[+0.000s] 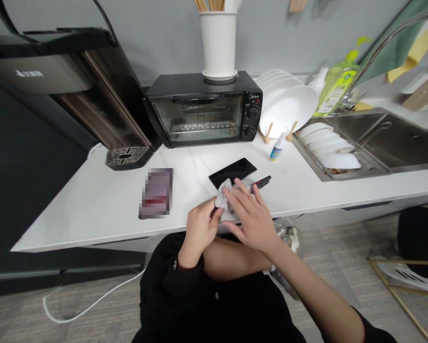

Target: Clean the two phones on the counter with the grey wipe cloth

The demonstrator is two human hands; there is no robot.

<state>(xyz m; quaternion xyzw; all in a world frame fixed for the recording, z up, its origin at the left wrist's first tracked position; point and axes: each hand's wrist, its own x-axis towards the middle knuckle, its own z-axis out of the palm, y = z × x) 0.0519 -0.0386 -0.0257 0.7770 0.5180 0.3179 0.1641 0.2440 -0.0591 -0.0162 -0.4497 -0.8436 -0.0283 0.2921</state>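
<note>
A crumpled white wipe (pixel 225 197) is between my two hands at the front edge of the counter. My left hand (pixel 201 226) is closed on its left side, thumb and fingers pinching it. A dark edge shows by that thumb, but I cannot tell what it belongs to. My right hand (pixel 251 214) lies over the wipe from the right, fingers stretched out and apart. Just behind the hands lies a black smartphone (pixel 233 172), screen up. A slim black object with a red mark (pixel 263 182) sticks out beyond my right fingers; its other end is hidden.
A small spray bottle (pixel 278 146) stands behind to the right. At left lies a pixelated flat item (pixel 156 193). A water dispenser (pixel 124 114), a toaster oven (pixel 203 112), upright plates (pixel 287 105) and a sink (pixel 403 138) with stacked bowls (pixel 328 145) line the back.
</note>
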